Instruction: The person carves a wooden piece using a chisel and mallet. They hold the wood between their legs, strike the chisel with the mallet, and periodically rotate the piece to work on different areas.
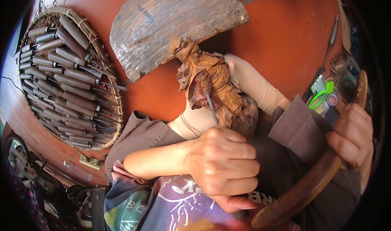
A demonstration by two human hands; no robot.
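Observation:
A brown wood carving (228,88) with rough, layered shapes stands in the middle, between my two feet in beige socks (254,82). My left hand (224,162) is closed in a fist round a carving chisel (211,107). The chisel's thin metal blade reaches up to a dark reddish hollow in the carving, its tip at or very near the wood; the handle is mostly hidden in the fist. Over at the right, my right hand (352,137) grips a long curved wooden club (301,192), whose thick lower end lies near my left hand, apart from the chisel.
A round woven basket (87,27) full of wood-handled chisels sits at the left on the red floor (285,31). Beyond the carving lies a thick grey wooden slab (175,19). A corded handpiece (334,32) and small green items (319,98) are at right, a power strip (89,162) at lower left.

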